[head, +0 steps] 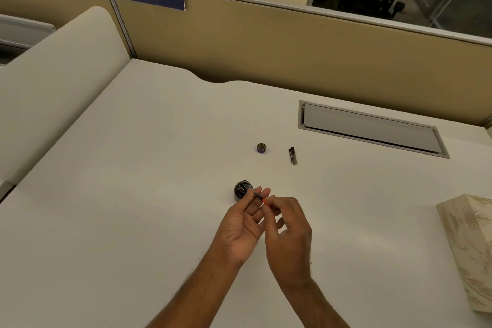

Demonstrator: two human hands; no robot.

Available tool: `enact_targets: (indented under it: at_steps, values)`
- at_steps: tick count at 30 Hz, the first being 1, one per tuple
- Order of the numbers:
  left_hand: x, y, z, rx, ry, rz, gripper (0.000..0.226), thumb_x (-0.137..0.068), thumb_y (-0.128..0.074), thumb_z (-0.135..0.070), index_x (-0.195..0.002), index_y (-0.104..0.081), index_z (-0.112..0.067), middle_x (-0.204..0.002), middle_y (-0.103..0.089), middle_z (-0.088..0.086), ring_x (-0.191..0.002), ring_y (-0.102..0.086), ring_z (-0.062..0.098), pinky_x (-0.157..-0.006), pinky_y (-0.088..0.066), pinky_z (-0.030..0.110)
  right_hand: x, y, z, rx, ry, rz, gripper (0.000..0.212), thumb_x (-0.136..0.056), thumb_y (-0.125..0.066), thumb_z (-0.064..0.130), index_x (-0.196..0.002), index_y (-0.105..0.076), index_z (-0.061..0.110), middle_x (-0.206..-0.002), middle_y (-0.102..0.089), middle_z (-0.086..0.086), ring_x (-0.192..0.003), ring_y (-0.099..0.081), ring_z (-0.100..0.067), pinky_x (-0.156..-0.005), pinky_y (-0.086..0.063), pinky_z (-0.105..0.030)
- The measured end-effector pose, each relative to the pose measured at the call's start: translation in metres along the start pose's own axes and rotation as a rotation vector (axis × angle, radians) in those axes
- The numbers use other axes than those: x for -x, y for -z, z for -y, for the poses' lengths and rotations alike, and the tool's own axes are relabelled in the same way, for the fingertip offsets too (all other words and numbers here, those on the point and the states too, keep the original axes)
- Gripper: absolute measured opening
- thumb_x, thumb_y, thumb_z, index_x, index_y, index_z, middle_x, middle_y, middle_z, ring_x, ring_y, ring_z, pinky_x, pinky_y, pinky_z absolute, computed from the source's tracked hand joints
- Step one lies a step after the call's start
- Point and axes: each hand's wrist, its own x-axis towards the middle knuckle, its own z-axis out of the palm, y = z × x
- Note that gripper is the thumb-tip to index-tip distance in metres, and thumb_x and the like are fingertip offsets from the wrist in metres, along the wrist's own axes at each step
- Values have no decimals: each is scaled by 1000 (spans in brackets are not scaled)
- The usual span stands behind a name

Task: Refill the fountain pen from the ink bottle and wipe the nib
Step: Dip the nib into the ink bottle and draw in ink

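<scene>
A small dark ink bottle stands uncapped on the white desk. Just in front of it both hands meet around a thin black pen part with an orange-red band, which points up-left toward the bottle's mouth. My left hand has its palm up and its fingertips touch the front end of the pen part. My right hand pinches the rear end at the orange band. Whether the tip is inside the bottle cannot be told. The bottle's round cap and the black pen cap lie farther back.
A patterned tissue box sits at the desk's right edge. A grey cable hatch is set into the desk at the back right. A tan partition bounds the far side, and a cream divider the left.
</scene>
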Motion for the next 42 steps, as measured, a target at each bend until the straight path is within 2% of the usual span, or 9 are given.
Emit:
enact_targets:
  at_steps: [4,8,19,31,38,42]
  values:
    - [-1,0,0,44,4,6,21,-101,-58,-20,-106,-69,-4,-95,-80,13,-79,-79,29,-63,-63,49,-6,-4,-2,-4,-4,17,19,-92,-68,1,-103,-71,16,-95,-64,9,-88,-63,-10,-69,-50,-17]
    - [-6,1,0,108,18,0,20,-99,-61,-20,-103,-70,-3,-96,-79,16,-80,-79,27,-63,-63,47,-10,-7,-2,-19,3,30,19,-93,-68,2,-106,-72,14,-96,-65,8,-93,-64,-8,-76,-51,-16]
    - [-11,-3,-3,286,35,22,19,-100,-58,-15,-101,-69,0,-93,-77,19,-76,-79,31,-55,-62,40,-21,-16,-7,-51,-11,51,21,-92,-68,-2,-107,-74,11,-99,-68,5,-96,-66,-11,-78,-54,-22]
    - [-17,1,-1,396,40,74,22,-101,-56,-16,-102,-68,2,-89,-77,18,-80,-78,29,-59,-63,38,-31,-23,-5,-76,-42,75,21,-91,-68,-2,-106,-74,11,-100,-70,6,-98,-67,-13,-81,-57,-27]
    - [-19,4,0,465,69,118,23,-102,-55,-16,-112,-66,1,-93,-76,20,-86,-78,31,-63,-63,40,-35,-24,-2,-72,-40,92,19,-91,-68,-2,-103,-74,11,-98,-69,6,-97,-66,-11,-81,-52,-16]
    - [-23,7,1,484,69,111,24,-101,-57,-16,-117,-65,1,-97,-75,21,-89,-77,32,-65,-63,41,-36,-26,-4,-59,-49,100,18,-91,-69,-1,-103,-74,12,-98,-69,7,-96,-66,-10,-81,-52,-16]
